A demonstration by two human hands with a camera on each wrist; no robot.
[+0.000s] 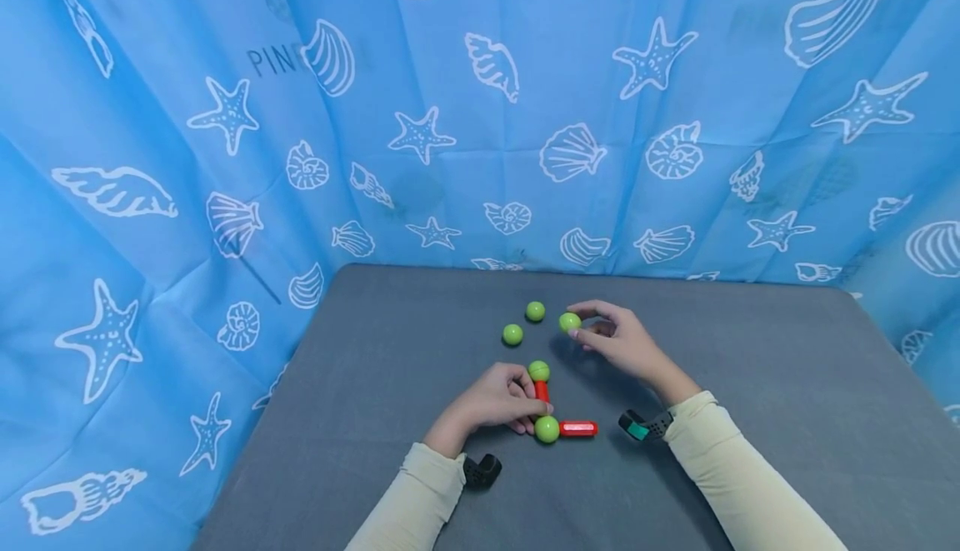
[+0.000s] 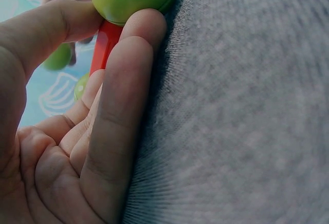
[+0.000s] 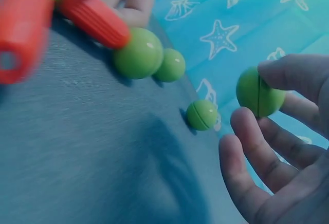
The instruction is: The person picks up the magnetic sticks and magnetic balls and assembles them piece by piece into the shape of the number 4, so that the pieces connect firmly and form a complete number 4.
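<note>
Two red rods and two green balls are joined in an L shape on the table. One red rod (image 1: pixel 542 391) runs between a far ball (image 1: pixel 538 370) and a corner ball (image 1: pixel 547 429); the other red rod (image 1: pixel 578 428) points right from the corner. My left hand (image 1: pixel 501 398) grips the joined piece near the corner ball, thumb across the first rod's near end. In the right wrist view, a loose green ball (image 3: pixel 259 91) with a seam round it is pinched between thumb and fingers of my right hand (image 1: pixel 618 341), raised above the table.
Two loose green balls, one nearer (image 1: pixel 512 334) and one farther (image 1: pixel 535 311), lie beyond the joined piece, left of my right hand. The grey table (image 1: pixel 390 326) ends at a blue shell-print curtain (image 1: pixel 465 192). Dark bands hang at both wrists.
</note>
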